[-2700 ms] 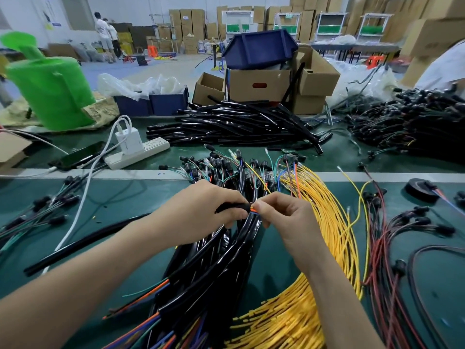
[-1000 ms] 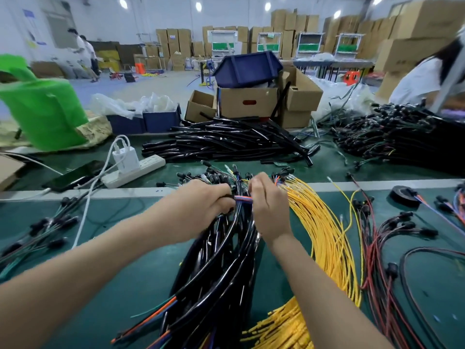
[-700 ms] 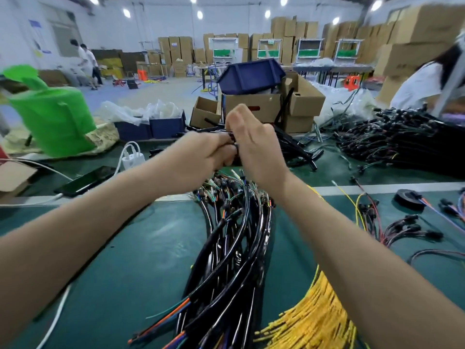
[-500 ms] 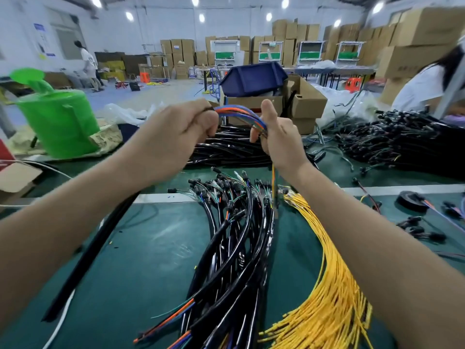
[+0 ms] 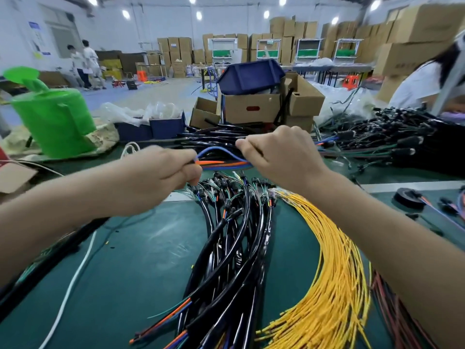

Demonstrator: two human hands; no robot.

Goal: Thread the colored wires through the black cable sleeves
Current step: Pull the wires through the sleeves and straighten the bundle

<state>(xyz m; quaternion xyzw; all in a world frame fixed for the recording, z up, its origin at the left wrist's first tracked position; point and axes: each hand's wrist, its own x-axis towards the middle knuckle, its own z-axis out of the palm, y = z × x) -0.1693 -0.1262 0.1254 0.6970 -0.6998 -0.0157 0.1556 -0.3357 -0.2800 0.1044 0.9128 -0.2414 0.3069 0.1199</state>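
**Wires stretched between my hands**

The colored wires (image 5: 221, 163), blue and orange, run in the air above the desk (image 5: 138, 260), between my hands. My left hand (image 5: 156, 177) curls its fingers (image 5: 193, 172) round one end, perhaps with the blurred black sleeve (image 5: 50, 258). My right hand (image 5: 284, 157) pinches the other end. Sleeved cables (image 5: 234, 248) and yellow wires (image 5: 334, 273) lie underneath.

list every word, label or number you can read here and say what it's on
No text here is legible.
Wall posters: print too blurred to read.
Stacked cartons: faint markings, too small to read.
Cardboard box: a red oval mark, no readable letters.
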